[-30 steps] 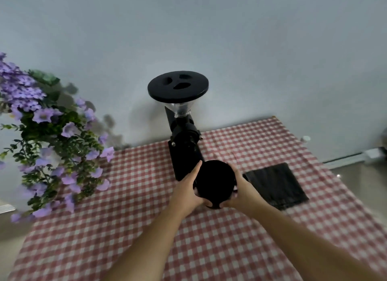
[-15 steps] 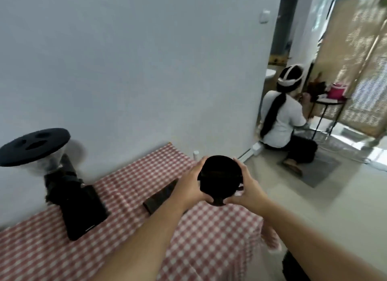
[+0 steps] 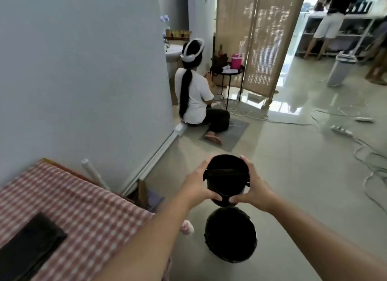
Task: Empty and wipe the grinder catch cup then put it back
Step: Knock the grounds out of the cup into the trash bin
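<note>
You held round black plastic catch cup (image 3: 227, 179) clamped between both hands: left hand (image 3: 199, 183), right hand (image 3: 254, 187). Round black bin (image 3: 230, 235) directly below hands. Emptying seemingly imminent; wiping, refitting remained. Folded black cloth (image 3: 31, 242) lay on desk (image 3: 88, 205), far left of hands.

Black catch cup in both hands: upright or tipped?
Upright, not yet tipped: the round black catch cup shows its open mouth upward, held by left hand and right hand above the black floor bin.

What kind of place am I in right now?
Probably a home or small studio: tiled floor, a checked tablecloth, a washbasin, a woven screen. Both hands hold the cup over a bin.
</note>
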A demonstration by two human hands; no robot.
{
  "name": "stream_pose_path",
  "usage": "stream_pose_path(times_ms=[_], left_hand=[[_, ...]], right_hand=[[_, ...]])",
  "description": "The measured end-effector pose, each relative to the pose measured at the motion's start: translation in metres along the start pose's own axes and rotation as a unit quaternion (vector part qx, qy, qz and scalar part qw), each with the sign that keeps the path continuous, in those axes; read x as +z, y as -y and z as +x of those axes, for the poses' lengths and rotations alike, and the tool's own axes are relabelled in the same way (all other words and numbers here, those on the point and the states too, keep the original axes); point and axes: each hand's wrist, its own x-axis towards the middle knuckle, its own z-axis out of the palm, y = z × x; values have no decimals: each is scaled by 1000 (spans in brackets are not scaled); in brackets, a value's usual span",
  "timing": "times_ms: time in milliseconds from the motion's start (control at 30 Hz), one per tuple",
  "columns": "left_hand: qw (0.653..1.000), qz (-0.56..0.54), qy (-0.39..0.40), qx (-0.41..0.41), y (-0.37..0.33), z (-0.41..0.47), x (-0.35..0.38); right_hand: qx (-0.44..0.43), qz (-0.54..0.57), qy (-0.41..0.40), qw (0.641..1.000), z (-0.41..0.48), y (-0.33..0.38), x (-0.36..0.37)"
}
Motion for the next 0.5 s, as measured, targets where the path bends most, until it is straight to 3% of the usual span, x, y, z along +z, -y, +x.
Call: stream_pose_path(times_ms=[367, 500], left_hand=[[967, -60, 203, -142, 133, 71, 125], [951, -84, 229, -192, 188, 84, 161]], right_hand=[[239, 81, 70, 965, 10, -176, 25], [289, 129, 70, 946, 23, -237, 52]])
